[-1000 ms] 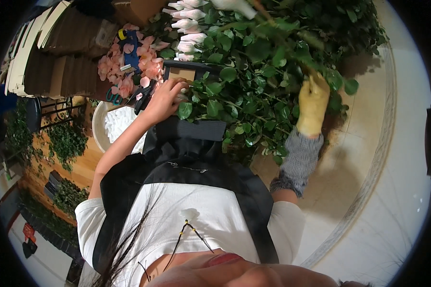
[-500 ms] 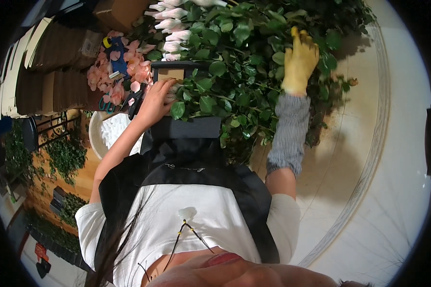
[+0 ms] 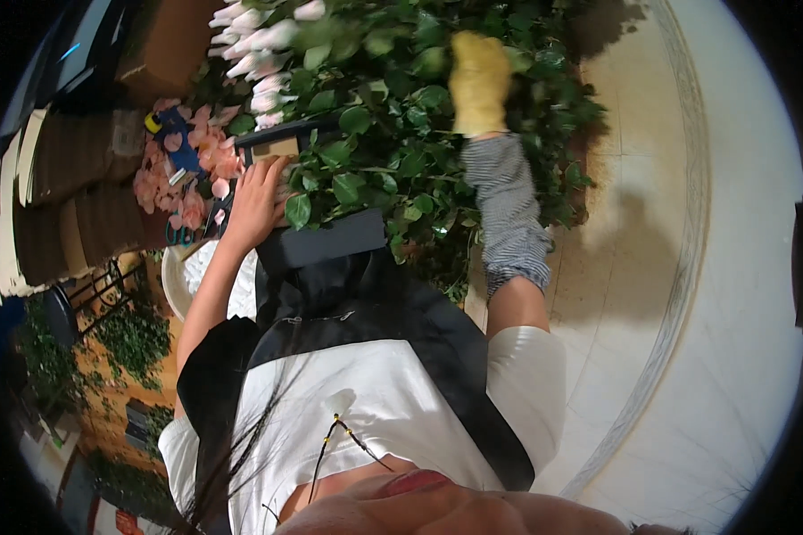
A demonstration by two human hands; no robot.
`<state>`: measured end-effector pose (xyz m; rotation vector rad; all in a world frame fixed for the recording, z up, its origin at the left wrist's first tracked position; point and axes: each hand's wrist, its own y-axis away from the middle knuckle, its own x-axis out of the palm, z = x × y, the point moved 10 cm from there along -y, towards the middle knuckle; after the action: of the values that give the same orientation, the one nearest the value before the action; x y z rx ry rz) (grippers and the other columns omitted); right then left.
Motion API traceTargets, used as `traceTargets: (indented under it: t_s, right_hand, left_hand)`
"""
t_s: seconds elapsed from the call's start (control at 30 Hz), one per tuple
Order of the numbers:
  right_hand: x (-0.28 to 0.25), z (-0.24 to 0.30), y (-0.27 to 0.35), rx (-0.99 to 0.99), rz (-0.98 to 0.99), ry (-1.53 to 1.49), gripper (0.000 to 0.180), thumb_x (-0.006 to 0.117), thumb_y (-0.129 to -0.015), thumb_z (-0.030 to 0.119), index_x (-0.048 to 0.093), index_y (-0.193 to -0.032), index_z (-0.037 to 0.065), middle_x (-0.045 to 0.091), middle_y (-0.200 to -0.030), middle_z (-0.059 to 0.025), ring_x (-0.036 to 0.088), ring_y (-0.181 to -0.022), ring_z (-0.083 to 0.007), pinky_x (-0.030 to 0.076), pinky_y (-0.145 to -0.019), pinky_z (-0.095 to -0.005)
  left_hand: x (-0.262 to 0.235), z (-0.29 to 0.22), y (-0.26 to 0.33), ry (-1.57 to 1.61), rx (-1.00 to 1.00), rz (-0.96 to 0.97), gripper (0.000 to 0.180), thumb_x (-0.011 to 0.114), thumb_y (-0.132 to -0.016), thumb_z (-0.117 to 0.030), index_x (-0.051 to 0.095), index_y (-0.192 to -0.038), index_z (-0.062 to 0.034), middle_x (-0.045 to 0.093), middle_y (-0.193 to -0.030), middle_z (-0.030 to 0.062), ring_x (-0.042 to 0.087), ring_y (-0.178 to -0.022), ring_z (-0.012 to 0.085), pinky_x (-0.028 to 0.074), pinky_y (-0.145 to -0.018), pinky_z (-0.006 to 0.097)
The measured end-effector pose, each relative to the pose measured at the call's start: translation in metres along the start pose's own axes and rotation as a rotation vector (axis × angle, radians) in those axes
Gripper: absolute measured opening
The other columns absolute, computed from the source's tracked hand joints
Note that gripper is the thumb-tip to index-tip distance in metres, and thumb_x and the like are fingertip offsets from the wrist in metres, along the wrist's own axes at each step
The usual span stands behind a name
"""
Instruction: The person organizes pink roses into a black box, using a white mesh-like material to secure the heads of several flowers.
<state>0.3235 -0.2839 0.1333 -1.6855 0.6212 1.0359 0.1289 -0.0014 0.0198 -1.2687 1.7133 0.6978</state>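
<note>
My bare left hand [image 3: 255, 203] is curled over pale netted flower heads [image 3: 285, 189], mostly hidden by its fingers and leaves. It lies at the left end of a large bundle of leafy green stems [image 3: 410, 165], beside a black-edged tray or box [image 3: 250, 140] with a brown cardboard piece [image 3: 284, 149]. My right hand [image 3: 480, 85], in a yellow glove with a grey striped sleeve above it, is among the leaves on the far right of the bundle. Motion blurs its fingers, so their grip cannot be made out. More pink-white netted flower heads [image 3: 263, 67] line up beyond the tray.
Loose pink petals [image 3: 207, 152] lie left of the tray with scissors [image 3: 180, 235] and a blue item [image 3: 183, 156]. A white tub [image 3: 177, 283] with white contents stands by my left forearm. Stacked cardboard [image 3: 85, 169] rises at far left. Tiled floor [image 3: 611, 259] lies to the right.
My gloved right hand has moved left across the leaves, and its spread fingers have drawn into a compact, blurred shape. My left hand stays at the flower heads. The whole view has shifted.
</note>
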Motion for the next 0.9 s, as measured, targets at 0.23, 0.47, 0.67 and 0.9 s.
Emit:
traceTargets:
  t_s: [0.23, 0.47, 0.67, 0.9]
  right_hand:
    - [-0.136, 0.011, 0.023, -0.044, 0.190, -0.416, 0.050, 0.070, -0.072, -0.013, 0.070, -0.116, 0.012, 0.071, -0.109, -0.0133, 0.068, -0.098, -0.0330, 0.057, -0.086, -0.0414]
    - [0.031, 0.048, 0.150, -0.118, 0.579, -0.069, 0.027, 0.056, -0.088, 0.005, 0.071, -0.109, 0.012, 0.071, -0.088, -0.0120, 0.069, -0.084, -0.0305, 0.056, -0.075, -0.0404]
    - [0.012, 0.068, 0.134, -0.054, 0.256, -0.246, 0.041, 0.057, -0.082, 0.000, 0.068, -0.118, 0.016, 0.060, -0.136, -0.0150, 0.056, -0.124, -0.0336, 0.049, -0.093, -0.0440]
    - [0.059, 0.059, 0.192, 0.065, 0.840, -0.131, 0.036, 0.056, -0.093, 0.009, 0.067, -0.126, 0.018, 0.072, -0.090, -0.0054, 0.069, -0.090, -0.0263, 0.056, -0.073, -0.0401]
  left_hand:
    - [0.000, 0.007, 0.006, 0.125, -0.060, -0.039, 0.073, 0.074, -0.076, -0.013, 0.043, -0.141, -0.0034, 0.053, -0.124, 0.0167, 0.050, -0.120, 0.0351, 0.038, -0.103, 0.047]
    - [0.002, -0.002, 0.001, 0.004, -0.006, 0.014, 0.065, 0.074, -0.075, -0.014, 0.050, -0.135, -0.0045, 0.054, -0.129, 0.0145, 0.052, -0.120, 0.0324, 0.041, -0.102, 0.047]
    - [-0.017, -0.014, -0.011, -0.156, 0.042, -0.074, 0.047, 0.071, -0.064, -0.001, 0.062, -0.110, -0.0035, 0.045, -0.141, 0.0165, 0.041, -0.133, 0.0389, 0.038, -0.109, 0.048]
    - [-0.003, -0.001, -0.014, 0.069, 0.002, -0.036, 0.063, 0.075, -0.060, -0.001, 0.059, -0.121, -0.0046, 0.043, -0.143, 0.0161, 0.039, -0.134, 0.0425, 0.037, -0.110, 0.051]
